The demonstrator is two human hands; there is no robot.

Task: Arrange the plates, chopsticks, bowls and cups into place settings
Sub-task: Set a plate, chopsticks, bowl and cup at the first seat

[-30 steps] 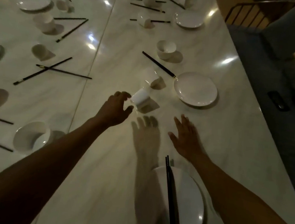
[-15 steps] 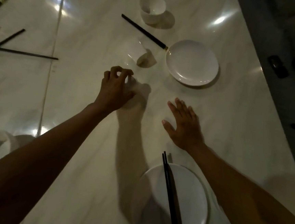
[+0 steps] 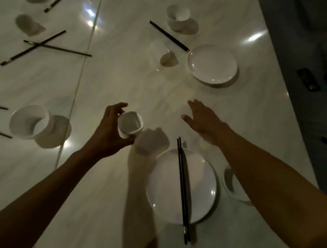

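left hand point(image 3: 108, 133) fingers wrapped around small white cup point(image 3: 130, 125), left of near plate point(image 3: 198, 188); right hand point(image 3: 204, 117) fingers spread, empty, beyond plate; chopsticks point(image 3: 182, 188) across plate

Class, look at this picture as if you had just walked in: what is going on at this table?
A person is laying place settings on a long pale table. The left hand holds a small white cup above the tabletop, beside the near plate, which has a pair of black chopsticks across it. The right hand hovers open and empty. More plates, bowls, cups and chopsticks lie scattered further along.
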